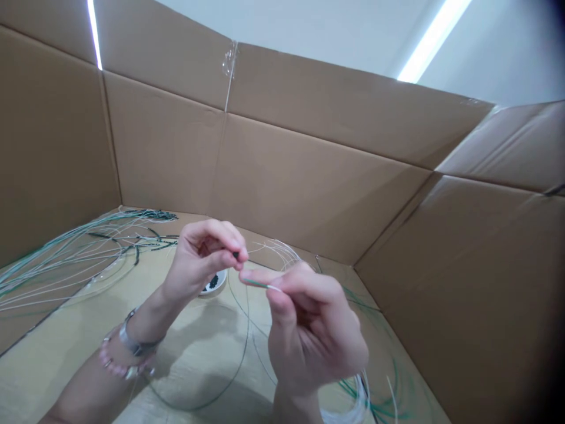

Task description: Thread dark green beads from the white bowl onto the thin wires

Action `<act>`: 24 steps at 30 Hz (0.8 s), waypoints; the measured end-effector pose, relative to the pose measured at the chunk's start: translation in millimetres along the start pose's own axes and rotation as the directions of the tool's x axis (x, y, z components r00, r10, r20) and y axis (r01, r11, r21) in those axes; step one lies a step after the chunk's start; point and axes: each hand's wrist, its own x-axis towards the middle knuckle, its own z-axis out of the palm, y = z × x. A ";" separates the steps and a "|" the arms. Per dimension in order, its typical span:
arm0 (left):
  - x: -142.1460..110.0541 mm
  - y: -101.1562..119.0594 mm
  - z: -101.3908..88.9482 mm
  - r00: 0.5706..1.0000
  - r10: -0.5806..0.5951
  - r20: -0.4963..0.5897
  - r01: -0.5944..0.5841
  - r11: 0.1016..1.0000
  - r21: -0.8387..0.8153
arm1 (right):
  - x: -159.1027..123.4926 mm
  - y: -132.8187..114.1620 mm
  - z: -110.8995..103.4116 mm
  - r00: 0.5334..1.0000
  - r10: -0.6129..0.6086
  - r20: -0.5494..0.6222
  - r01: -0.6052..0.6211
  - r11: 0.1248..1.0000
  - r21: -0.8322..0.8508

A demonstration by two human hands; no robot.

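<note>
My left hand (pixel 205 254) is closed in a pinch, with a small dark piece (pixel 236 255) between thumb and fingertip. Just to its right, my right hand (pixel 315 327) grips a thin wire (pixel 258 283), green along the index finger and white near the thumb. The fingertips of both hands nearly meet. Partly hidden behind my left hand is a small white bowl (pixel 222 281) holding dark bits. A thin green strand (pixel 245 341) loops down below the hands over the pale table surface.
Many green and white wires (pixel 88 241) lie at the left, several with dark sections at their ends. White wires (pixel 282 250) fan out at the back. Coiled wires (pixel 353 403) rest at lower right. Tall cardboard walls (pixel 309 182) enclose the table (pixel 194 368).
</note>
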 end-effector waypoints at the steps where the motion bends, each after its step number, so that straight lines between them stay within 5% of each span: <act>1: -0.4 0.6 1.9 1.000 -0.008 0.005 0.008 1.000 -0.012 | -0.8 0.0 1.7 1.000 0.005 -0.031 -0.005 1.000 0.001; 9: 2.6 0.3 4.0 0.995 -0.021 -0.098 0.022 1.000 0.001 | -0.3 -3.3 8.1 0.995 -0.058 -0.086 0.042 0.984 -0.172; 15: -0.4 6.4 15.6 0.975 -0.207 -0.084 0.193 0.970 -0.149 | -1.2 3.0 10.1 0.990 -0.077 -0.115 0.052 0.976 -0.211; 20: -4.3 5.8 23.7 0.956 -0.256 -0.141 0.224 0.952 -0.209 | -1.7 3.3 11.8 0.986 -0.094 -0.139 0.068 0.980 -0.185; 24: -8.4 6.8 28.0 0.898 -0.393 -0.195 0.320 0.891 -0.321 | -0.4 1.4 10.6 0.987 -0.090 -0.133 0.063 0.978 -0.197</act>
